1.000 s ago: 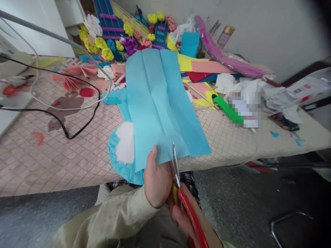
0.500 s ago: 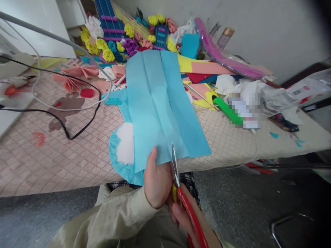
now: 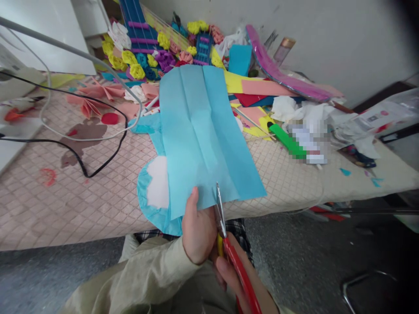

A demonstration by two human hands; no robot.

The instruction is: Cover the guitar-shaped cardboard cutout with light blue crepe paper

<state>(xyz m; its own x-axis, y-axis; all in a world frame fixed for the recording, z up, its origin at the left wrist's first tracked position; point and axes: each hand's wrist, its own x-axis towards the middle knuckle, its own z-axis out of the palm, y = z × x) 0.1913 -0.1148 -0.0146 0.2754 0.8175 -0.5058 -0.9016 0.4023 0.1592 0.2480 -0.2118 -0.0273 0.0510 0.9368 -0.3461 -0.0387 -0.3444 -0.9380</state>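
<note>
On the cloth-covered bench (image 3: pixel 108 205), your left fingers (image 3: pixel 194 196) pinch the blue sheet (image 3: pixel 196 131); your right fingers grip red-handled scissors (image 3: pixel 238 266).

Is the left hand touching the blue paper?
Touching: the head view shows the thumb of the left hand over the near edge of the blue paper.

Person, head view: the long sleeve (image 3: pixel 157 272) is pale khaki, plain and softly creased. The trousers (image 3: pixel 131 247) appear similarly pale.
</note>
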